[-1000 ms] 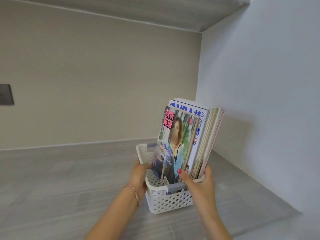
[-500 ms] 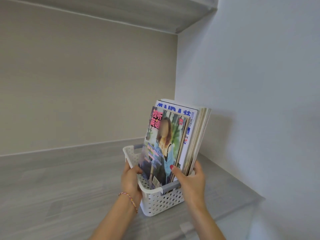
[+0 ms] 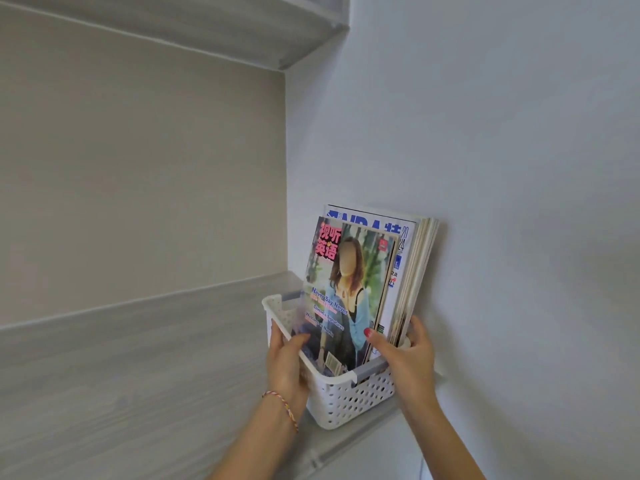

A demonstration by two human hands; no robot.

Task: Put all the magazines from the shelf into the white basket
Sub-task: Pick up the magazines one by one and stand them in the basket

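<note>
With both the left hand (image 3: 285,363) and right hand (image 3: 408,355) grasping its sides, the white basket (image 3: 349,398) full of magazines (image 3: 349,289) has slid right against the wall (image 3: 502,202), so the task seems finished.

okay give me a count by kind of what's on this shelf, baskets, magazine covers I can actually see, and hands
White basket: 1
Magazine covers showing: 2, the front magazine and the NBA magazine behind it; more stand behind, uncountable
Hands: 2, left hand, right hand
Total: 5
</note>
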